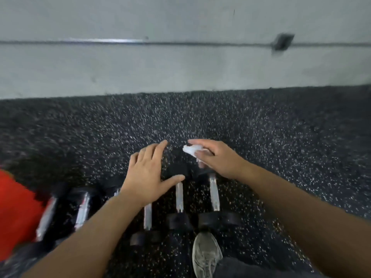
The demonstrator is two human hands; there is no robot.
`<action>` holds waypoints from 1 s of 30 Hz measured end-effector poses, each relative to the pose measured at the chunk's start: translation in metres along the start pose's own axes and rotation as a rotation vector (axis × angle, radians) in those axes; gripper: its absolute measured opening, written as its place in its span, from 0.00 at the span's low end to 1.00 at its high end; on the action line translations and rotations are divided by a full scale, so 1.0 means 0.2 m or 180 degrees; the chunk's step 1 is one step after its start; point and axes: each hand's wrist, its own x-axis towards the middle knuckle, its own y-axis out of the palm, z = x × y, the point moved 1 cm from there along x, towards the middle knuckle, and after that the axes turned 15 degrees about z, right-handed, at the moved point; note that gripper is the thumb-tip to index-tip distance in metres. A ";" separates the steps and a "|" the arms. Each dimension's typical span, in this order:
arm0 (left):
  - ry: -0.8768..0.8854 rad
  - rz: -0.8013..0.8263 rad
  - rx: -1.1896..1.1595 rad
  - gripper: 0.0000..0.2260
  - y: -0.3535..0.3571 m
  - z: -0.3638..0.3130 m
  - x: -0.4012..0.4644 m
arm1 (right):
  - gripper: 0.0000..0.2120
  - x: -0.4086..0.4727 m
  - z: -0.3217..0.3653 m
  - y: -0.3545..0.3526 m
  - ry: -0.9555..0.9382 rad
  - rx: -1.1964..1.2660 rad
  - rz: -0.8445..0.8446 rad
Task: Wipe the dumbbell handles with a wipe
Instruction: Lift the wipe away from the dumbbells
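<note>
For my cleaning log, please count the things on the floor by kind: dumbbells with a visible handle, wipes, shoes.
Dumbbells with a visible chrome handle: 5
Wipes: 1, a white wipe in the right hand
Shoes: 1 grey shoe
Total: 7

Count, floor level: five dumbbells in a row, chrome handles showing — far-left dumbbell (pixel 46 217), second dumbbell (pixel 82 209), third dumbbell (pixel 148 216) partly under the left forearm, fourth dumbbell (pixel 179 196), far-right dumbbell (pixel 214 194). Image blurred, so the left end of the row is uncertain. Hands: two — left hand (pixel 147 175), right hand (pixel 218 157). Wipes: one white wipe (pixel 190 150). Shoes: one grey shoe (pixel 205 255), near edge.
</note>
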 end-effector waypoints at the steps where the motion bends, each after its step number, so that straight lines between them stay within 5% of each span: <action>1: 0.0008 -0.0066 0.0039 0.50 -0.12 0.01 -0.05 | 0.20 -0.02 0.13 -0.02 -0.0099 -0.0064 -0.0060; 8: -0.0119 -0.0799 0.0082 0.51 -0.84 0.12 -0.59 | 0.13 -0.24 0.97 -0.06 -0.0670 -0.0378 -0.0528; 15: -0.0235 -0.1365 0.0290 0.50 -1.13 0.29 -1.17 | 0.15 -0.37 1.51 0.27 -0.1334 -0.0024 -0.1348; 30: -0.0889 -0.1830 0.0116 0.48 -1.22 0.70 -1.73 | 0.12 -0.12 1.95 0.88 -0.1816 0.0285 -0.1014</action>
